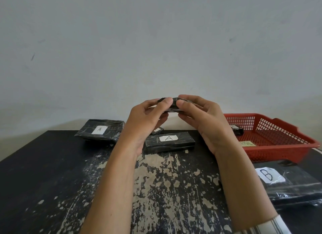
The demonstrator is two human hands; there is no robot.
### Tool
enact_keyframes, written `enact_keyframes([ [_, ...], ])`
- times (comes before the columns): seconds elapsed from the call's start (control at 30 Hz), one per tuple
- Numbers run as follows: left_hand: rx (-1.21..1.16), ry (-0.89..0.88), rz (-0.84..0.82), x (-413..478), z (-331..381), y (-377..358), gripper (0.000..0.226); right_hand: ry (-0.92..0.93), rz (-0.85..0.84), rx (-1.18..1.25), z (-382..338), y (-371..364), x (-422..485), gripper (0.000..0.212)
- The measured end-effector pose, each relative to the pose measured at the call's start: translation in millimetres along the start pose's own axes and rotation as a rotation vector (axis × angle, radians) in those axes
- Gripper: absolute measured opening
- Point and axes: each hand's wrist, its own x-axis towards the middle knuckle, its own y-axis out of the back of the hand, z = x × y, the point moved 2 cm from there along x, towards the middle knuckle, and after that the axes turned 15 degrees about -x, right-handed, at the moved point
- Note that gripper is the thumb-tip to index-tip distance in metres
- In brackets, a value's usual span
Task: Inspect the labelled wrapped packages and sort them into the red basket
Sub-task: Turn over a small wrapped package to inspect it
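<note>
I record a pale wall [156, 33] behind a black table [52, 172] whose paint is worn through in patches along the middle.

The red basket [278, 153] stands at the table's far right, a mesh tray with a yellowish label [247, 143] lying on its floor; I cannot read the lettering in full.

Just in front of the basket, at the right edge, lies the largest package [292, 186], black-wrapped, its white label marked B.

At the far left lies a squarish package [100, 130] labelled A, part of it overhanging the table's back edge. Near the centre lies an oblong package [169, 142], also labelled A, flat on the table.

Both hands are raised above the table centre, well clear of the surface. The left hand [146, 118] and the right hand [200, 117] face each other, and each pinches one end of a small held package [172, 107] between thumb and curled fingers. Its label is not visible to me.

A striped sleeve [271, 226] shows at the right forearm.

One small dark package [237, 130] lies inside the basket at its near-left corner, partly hidden by the right hand.

Another small package [157, 130] lies on the table just behind the oblong one, mostly hidden by the left hand; I cannot read its label.
</note>
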Motion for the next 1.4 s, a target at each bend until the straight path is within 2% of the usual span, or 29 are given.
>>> enact_keyframes([
  [0.07,0.017,0.0,-0.009,0,-1,0,0.059,0.014,0.005,-0.012,-1,0,-1,0.03],
  [0.13,0.011,-0.008,0.0,0,-2,-1,0.039,0.018,0.002,-0.017,-2,-1,-2,0.031],
  [0.2,-0.006,-0.02,0.014,-1,-2,0,0.028,0.017,-0.006,-0.014,-3,-1,-2,0.033],
  [0.37,-0.017,-0.037,0.038,0,1,1,0.027,0.01,-0.07,0.013,-3,-1,-3,0.05],
  [0.43,-0.026,-0.036,0.045,0,2,1,0.026,-0.005,-0.073,0.038,-2,0,-2,0.044],
  [0.53,-0.035,-0.032,0.019,0,2,2,0.041,-0.009,-0.045,0.034,0,3,-1,0.031],
  [0.63,-0.036,-0.013,-0.027,0,2,4,0.066,-0.009,-0.013,0.029,1,4,-1,0.028],
  [0.7,-0.029,0.003,-0.04,-1,2,5,0.074,-0.009,0.003,0.031,0,5,0,0.027],
  [0.9,-0.046,-0.023,-0.009,-1,2,7,0.06,-0.006,-0.031,0.02,-2,6,-1,0.027],
  [0.97,-0.046,-0.029,-0.004,0,2,5,0.059,-0.001,-0.062,0.011,-2,6,-2,0.04],
  [1.07,-0.01,-0.033,-0.002,0,3,4,0.048,0.017,-0.082,-0.017,-2,5,-2,0.07],
  [1.13,0.003,-0.032,-0.017,-1,3,4,0.035,0.042,-0.066,-0.058,-2,5,-2,0.075],
  [1.2,-0.012,-0.024,-0.053,-3,5,4,0.041,0.06,-0.052,-0.087,-2,6,-2,0.076],
  [1.33,-0.031,0.018,-0.081,-5,6,6,0.068,0.103,-0.047,-0.11,-2,9,-3,0.071],
  [1.4,-0.012,0.04,-0.071,-5,7,4,0.073,0.129,-0.043,-0.114,-1,9,-3,0.072],
])
